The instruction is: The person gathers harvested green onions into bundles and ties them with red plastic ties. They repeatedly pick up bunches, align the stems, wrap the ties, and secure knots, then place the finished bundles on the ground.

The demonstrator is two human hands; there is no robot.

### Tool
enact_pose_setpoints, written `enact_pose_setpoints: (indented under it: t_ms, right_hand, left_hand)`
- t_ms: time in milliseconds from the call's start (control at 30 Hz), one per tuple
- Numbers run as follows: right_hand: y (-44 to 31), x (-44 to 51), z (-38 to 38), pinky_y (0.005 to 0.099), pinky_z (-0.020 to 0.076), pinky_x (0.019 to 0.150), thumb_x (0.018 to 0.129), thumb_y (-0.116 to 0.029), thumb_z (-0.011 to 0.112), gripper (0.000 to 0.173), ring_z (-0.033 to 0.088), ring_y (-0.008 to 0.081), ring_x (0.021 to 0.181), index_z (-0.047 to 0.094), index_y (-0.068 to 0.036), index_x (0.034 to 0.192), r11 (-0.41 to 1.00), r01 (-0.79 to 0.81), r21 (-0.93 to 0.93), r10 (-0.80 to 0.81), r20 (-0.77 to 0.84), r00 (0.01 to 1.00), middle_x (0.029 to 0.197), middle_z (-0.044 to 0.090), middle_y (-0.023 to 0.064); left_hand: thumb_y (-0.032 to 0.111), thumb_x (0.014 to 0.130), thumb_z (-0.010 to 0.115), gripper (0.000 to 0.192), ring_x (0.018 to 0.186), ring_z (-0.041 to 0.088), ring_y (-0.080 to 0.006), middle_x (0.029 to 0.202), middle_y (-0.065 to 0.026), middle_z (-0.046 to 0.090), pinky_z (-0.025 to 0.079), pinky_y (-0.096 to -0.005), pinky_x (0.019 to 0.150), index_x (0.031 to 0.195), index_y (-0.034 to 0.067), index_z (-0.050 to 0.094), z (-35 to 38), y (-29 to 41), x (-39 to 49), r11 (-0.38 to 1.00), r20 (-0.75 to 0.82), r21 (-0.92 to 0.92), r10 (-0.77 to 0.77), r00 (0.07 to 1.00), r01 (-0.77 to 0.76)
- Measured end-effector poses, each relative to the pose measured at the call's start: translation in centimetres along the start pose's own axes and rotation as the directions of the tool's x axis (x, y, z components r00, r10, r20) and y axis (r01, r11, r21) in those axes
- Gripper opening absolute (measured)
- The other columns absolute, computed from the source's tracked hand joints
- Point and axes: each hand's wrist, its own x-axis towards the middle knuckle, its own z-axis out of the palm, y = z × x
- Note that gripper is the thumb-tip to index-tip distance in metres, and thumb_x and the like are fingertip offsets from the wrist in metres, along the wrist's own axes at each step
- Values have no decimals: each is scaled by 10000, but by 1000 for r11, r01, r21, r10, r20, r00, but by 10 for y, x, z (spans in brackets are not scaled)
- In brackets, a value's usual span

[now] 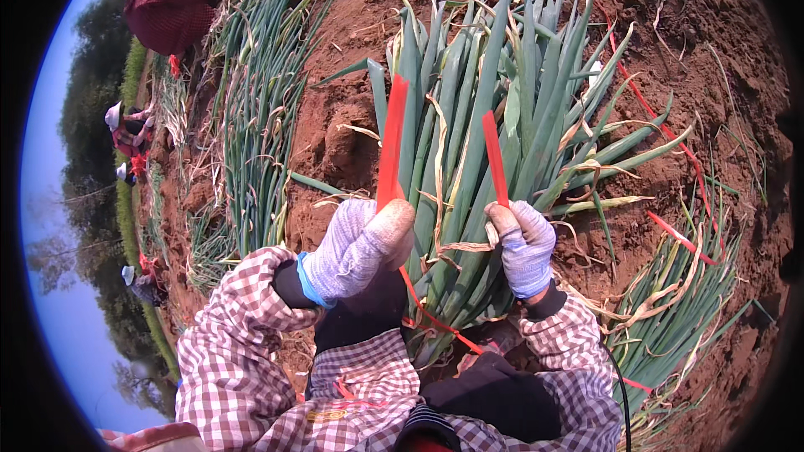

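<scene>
A thick bundle of green onions [465,138] lies before me on the soil, leaves pointing away from my body. My left hand [367,248], in a knit glove, pinches a red plastic strip [392,138] whose free end stands up above the fingers. Below that hand the red band continues across the lower stalks [440,323]. Between thumb and fingers my right hand [524,245], gloved too, grips another red strip end [495,160]. Whether both ends belong to one strip cannot be seen. Dry, curled leaves hang near the right thumb.
More green onions [257,113] lie in a long row at left. At right is another onion bundle [672,314] with a red band. A loose red strip [653,113] trails over reddish soil [710,44]. Several people [169,12] crouch or bend along the left.
</scene>
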Motion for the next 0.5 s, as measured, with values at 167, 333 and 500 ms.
enact_pose_setpoints:
  t_ms: [167,333,500]
  right_hand:
    - [35,33,27,279,470,712,828,-162,621,296,591,160,771,603,24,1058,938,-30,344,-12,119,993,835,606,58]
    - [84,15,3,323,470,824,873,-306,575,459,587,200,913,534,51,1158,960,39,277,-88,166,982,998,605,107]
    - [103,39,8,316,468,923,870,-134,571,424,579,224,1023,467,61,1232,339,-425,839,134,404,905,1190,538,166]
  left_hand:
    - [383,907,486,440,567,575,-316,587,-129,577,446,-457,579,665,37,607,121,-38,97,375,288,883,41,957,-282]
    - [253,829,541,207,715,640,-353,768,-142,635,454,-511,685,849,56,600,139,-42,98,296,384,877,39,923,-378]
    - [166,844,555,206,769,605,-360,815,-156,609,478,-405,706,1008,66,629,115,-50,71,702,192,640,246,950,-312]
